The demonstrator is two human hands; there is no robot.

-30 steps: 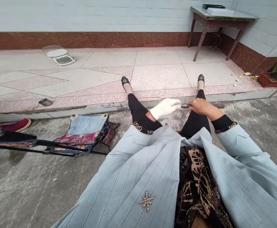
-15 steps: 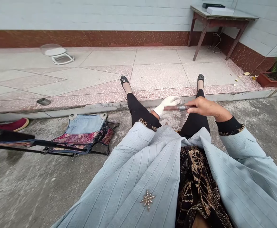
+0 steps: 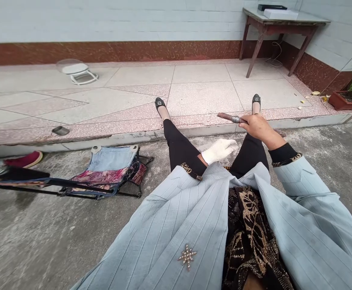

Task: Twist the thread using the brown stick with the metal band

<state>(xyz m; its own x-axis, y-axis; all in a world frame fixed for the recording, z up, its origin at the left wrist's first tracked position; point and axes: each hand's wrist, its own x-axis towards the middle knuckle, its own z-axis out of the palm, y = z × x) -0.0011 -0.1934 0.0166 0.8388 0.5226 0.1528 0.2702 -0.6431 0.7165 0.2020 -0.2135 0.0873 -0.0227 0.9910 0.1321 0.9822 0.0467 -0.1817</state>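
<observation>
I can see a white knit glove on the left hand, while the right hand is bare. Back from the fingers runs a pale blue pinstriped blazer, with black cuffs edged in gold, over a black-and-gold leaf-patterned top. A beaded star brooch sits on the blazer. Beyond the fingers I make out black cropped trousers and black flats with a small emblem.

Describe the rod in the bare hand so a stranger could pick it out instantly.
Find the pale raised tiled floor ahead of the person's feet. Nearer, above the black-trousered right leg, the bare right hand grips a short reddish-brown rod. Its shiny metal band marks it out; the white-gloved left hand holds nothing.
</observation>
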